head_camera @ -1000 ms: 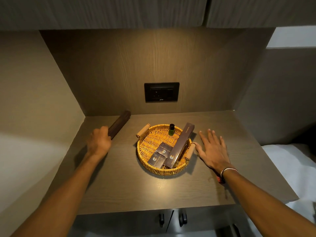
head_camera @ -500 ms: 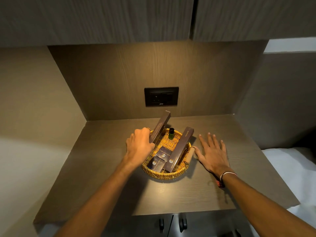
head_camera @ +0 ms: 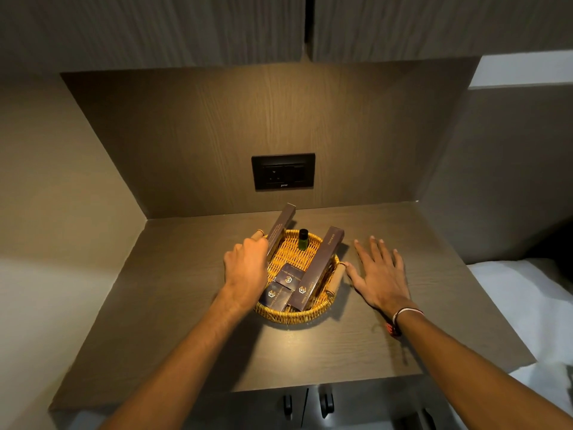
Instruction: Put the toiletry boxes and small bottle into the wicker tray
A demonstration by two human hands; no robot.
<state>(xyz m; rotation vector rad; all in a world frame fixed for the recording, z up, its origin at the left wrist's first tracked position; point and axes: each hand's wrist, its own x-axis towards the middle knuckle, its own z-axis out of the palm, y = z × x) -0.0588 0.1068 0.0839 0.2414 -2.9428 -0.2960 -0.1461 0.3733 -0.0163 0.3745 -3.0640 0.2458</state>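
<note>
A round wicker tray (head_camera: pixel 291 315) with two wooden handles sits mid-counter. Inside it lie two small dark boxes (head_camera: pixel 276 297), a long dark box (head_camera: pixel 319 268) leaning on the right rim, and a small green bottle (head_camera: pixel 303 239) at the back. My left hand (head_camera: pixel 246 270) is over the tray's left side, shut on a second long dark box (head_camera: pixel 281 226) that slants up and back over the rim. My right hand (head_camera: pixel 379 274) rests flat on the counter just right of the tray, fingers spread, thumb by the right handle.
The brown wood counter (head_camera: pixel 186 321) is boxed in by a left wall, a back panel with a black socket plate (head_camera: pixel 283 171), and cabinets overhead. White bedding (head_camera: pixel 527 305) lies to the right. Cabinet door handles (head_camera: pixel 326 405) show below the front edge.
My left hand picked up the long dark box from the counter's back left and carried it right, over the tray. In the last half second it dropped slightly. My right hand stayed put.
</note>
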